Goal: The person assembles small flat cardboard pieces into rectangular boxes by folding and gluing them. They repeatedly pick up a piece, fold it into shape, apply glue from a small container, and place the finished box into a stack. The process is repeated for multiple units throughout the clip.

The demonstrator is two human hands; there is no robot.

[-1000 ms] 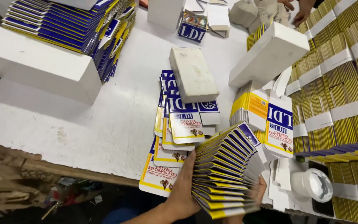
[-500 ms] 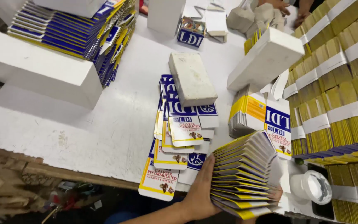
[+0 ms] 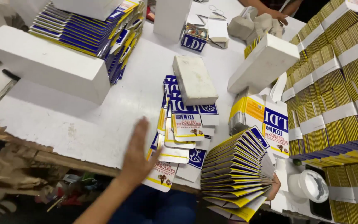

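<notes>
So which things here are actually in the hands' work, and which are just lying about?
In hand:
- fanned stack of flat cartons, gripped by the right hand
- spread row of flat cartons, next to the open left hand

Lying about:
- white block weighing the row
- banded bundles
- white tub

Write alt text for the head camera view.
The right hand holds a fanned stack of flat cartons while the open left hand reaches toward a spread row of cartons under a white block on a white table.
</notes>
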